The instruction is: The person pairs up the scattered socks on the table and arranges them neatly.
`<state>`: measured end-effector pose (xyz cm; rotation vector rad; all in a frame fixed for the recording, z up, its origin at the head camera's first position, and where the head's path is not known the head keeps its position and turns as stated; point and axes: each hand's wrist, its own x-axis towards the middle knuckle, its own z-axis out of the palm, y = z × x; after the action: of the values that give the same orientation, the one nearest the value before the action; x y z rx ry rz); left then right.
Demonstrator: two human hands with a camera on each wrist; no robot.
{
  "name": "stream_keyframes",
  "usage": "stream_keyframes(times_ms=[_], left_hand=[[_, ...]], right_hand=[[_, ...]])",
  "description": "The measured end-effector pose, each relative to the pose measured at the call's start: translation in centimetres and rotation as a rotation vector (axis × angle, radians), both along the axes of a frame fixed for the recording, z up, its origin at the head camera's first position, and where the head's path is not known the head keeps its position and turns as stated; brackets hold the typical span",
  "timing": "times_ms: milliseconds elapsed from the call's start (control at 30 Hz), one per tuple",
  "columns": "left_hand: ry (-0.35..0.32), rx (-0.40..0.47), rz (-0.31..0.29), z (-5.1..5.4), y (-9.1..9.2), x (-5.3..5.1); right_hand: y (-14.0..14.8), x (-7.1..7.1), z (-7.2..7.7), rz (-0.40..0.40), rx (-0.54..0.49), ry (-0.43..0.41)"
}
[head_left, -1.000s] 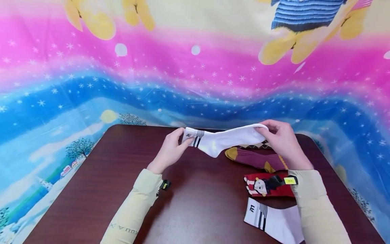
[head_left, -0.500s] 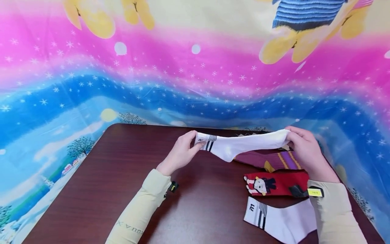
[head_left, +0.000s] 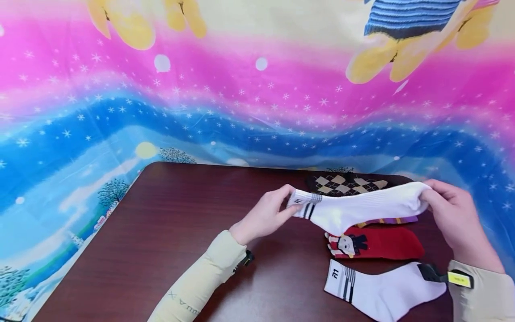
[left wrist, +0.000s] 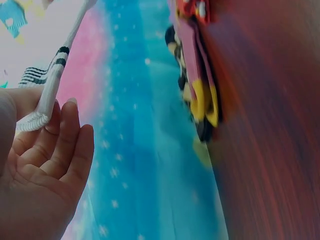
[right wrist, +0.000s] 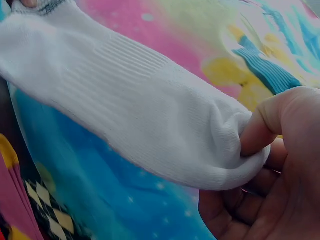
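Observation:
A white sock (head_left: 362, 206) with black stripes at its cuff is stretched between both hands above the table. My left hand (head_left: 263, 214) pinches the cuff between thumb and fingers; the left wrist view shows the other fingers loosely bent below it. At the toe end, my right hand (head_left: 458, 214) grips the sock, its thumb pressing into the fabric in the right wrist view. Below lies a matching white sock (head_left: 382, 286), partly covered by the right wrist strap. A red sock (head_left: 394, 243) with a cartoon figure lies just behind it.
A purple and yellow sock (left wrist: 192, 60) lies behind the red one, mostly hidden in the head view. Farther back is a black and beige argyle sock (head_left: 346, 184). All lie on the right side of the dark wooden table (head_left: 181, 210); a printed cloth (head_left: 241, 112) hangs behind.
Both hands have carried the stretched white sock to the right and slightly nearer. The argyle sock at the back now shows more, while the purple one is more covered.

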<state>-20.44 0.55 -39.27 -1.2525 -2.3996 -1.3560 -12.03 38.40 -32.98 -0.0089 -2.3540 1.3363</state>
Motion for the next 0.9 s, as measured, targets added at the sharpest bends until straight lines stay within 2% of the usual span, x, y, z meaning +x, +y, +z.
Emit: stream_keyframes(times_ms=[200,333,567,667,833,900], left_hand=[[0.030,-0.016,-0.088,0.3,1.8,1.7],[0.047,-0.063,-0.133,0.0,2.9,2.5],[0.004,-0.222,-0.215,-1.2,4.5,4.1],[-0.003,-0.288,-0.240,-1.4,5.2,4.8],[-0.009,-0.382,-0.281,-1.2,6.3,5.7],[-0.025,-0.411,-0.301,-1.2,6.6,6.0]], right_hand=[[2.2,1.4,-0.6,-0.122,0.086,-0.061],[3.5,2.0,-1.3,-0.167,0.135,-0.103],[5.7,3.0,-2.9,-0.118,0.214,-0.268],[6.7,3.4,-3.5,-0.099,0.262,-0.341],[7.7,3.9,-4.3,-0.084,0.291,-0.397],[8.1,4.1,-4.8,-0.079,0.280,-0.394]])
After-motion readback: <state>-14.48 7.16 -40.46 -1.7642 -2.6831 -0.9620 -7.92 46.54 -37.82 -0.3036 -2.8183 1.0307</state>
